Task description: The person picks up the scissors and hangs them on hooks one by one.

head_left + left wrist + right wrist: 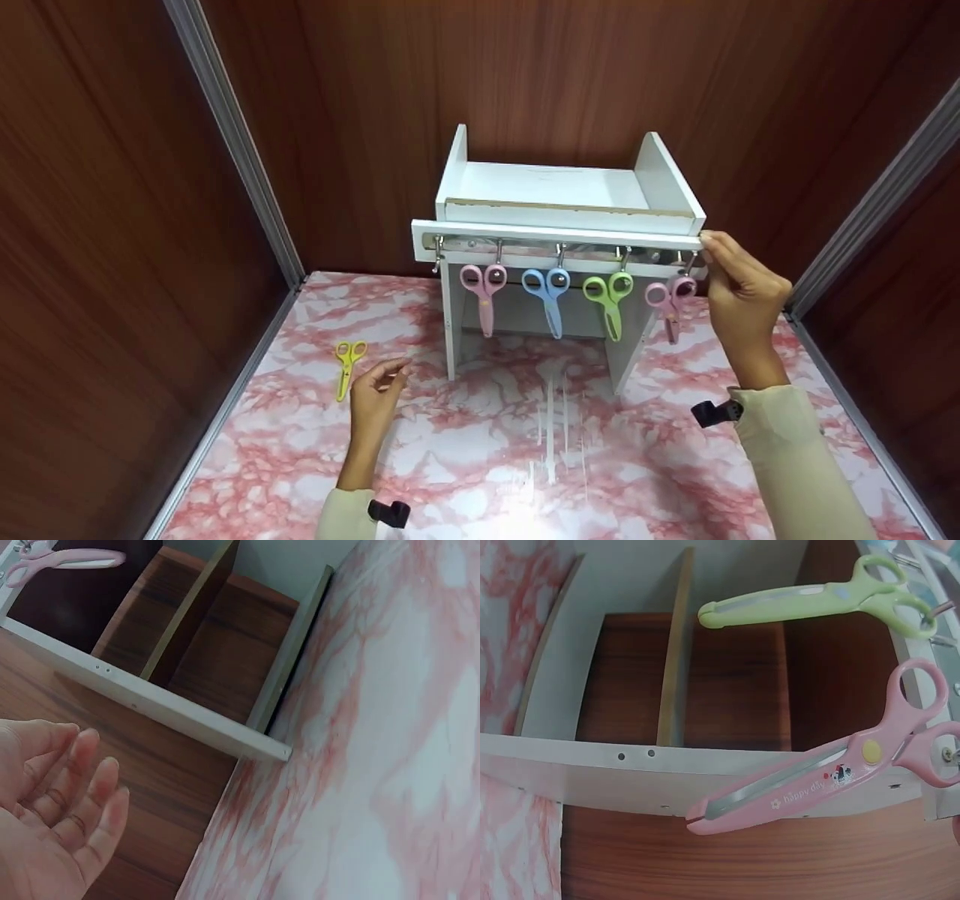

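My right hand pinches the right end of a white hook rail fixed across the front of a white shelf unit. From the rail's hooks hang pink scissors, blue scissors, green scissors and, nearest this hand, a second pair of pink scissors with "happy day" on the blade cover. The leftmost hook is bare. Low over the table, my left hand has loosely bent fingers and holds nothing. Beside it, yellow scissors lie on the table, handles away from me.
The white shelf unit stands toward the back of a pink-and-white marbled table. Its top tray has raised side panels. Brown wood-look walls with grey metal strips enclose the table. Pale streaks mark the tabletop before the unit.
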Available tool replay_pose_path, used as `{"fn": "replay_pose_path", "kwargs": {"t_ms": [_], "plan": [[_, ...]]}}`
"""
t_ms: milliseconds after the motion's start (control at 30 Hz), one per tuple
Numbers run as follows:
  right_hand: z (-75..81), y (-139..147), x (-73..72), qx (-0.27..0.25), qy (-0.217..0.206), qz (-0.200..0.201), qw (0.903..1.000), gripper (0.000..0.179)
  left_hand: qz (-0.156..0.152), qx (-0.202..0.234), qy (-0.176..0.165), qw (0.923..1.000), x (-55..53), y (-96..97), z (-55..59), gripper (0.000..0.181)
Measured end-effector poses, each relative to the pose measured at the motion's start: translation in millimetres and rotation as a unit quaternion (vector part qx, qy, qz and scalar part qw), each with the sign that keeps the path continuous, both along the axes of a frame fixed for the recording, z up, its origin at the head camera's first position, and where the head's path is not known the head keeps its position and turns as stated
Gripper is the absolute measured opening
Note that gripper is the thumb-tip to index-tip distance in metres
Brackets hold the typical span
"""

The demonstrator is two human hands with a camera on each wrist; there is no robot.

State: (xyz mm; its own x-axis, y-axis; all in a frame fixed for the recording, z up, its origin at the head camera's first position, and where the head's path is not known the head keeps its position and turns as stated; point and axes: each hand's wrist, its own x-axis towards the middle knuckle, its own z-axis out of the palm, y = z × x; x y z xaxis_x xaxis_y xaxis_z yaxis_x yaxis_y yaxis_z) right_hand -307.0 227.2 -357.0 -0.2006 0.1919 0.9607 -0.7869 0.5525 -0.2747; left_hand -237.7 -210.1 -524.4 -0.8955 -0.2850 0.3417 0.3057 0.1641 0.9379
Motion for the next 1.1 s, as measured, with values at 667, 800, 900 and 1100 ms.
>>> {"fn": "replay_pose_path", "kwargs": {"t_ms": [667,800,900,1100], "plan": [[-3.4,3.0,-4.9,0.006,0.004,0.002,1.0000,0.024,0.148,-0.184,-0.045,0.9707,-14.1,-37.9,-50.1,0.019],[-5.4,5.3,-7.8,0.006,0.001,0.002,1.0000,0.025,0.160,-0.221,-0.056,0.9604,-14.3,-44.6,-55.2,0.030],[-7.1,7.1,-9.6,0.006,0.000,0.001,1.0000,0.025,0.172,-0.246,-0.063,0.9517,-14.3,-49.6,-59.7,0.041],[-9.0,9.7,-10.6,0.009,-0.003,-0.003,0.9999,0.025,0.198,-0.273,-0.089,0.9371,-13.8,-56.6,-64.5,0.049]]}}
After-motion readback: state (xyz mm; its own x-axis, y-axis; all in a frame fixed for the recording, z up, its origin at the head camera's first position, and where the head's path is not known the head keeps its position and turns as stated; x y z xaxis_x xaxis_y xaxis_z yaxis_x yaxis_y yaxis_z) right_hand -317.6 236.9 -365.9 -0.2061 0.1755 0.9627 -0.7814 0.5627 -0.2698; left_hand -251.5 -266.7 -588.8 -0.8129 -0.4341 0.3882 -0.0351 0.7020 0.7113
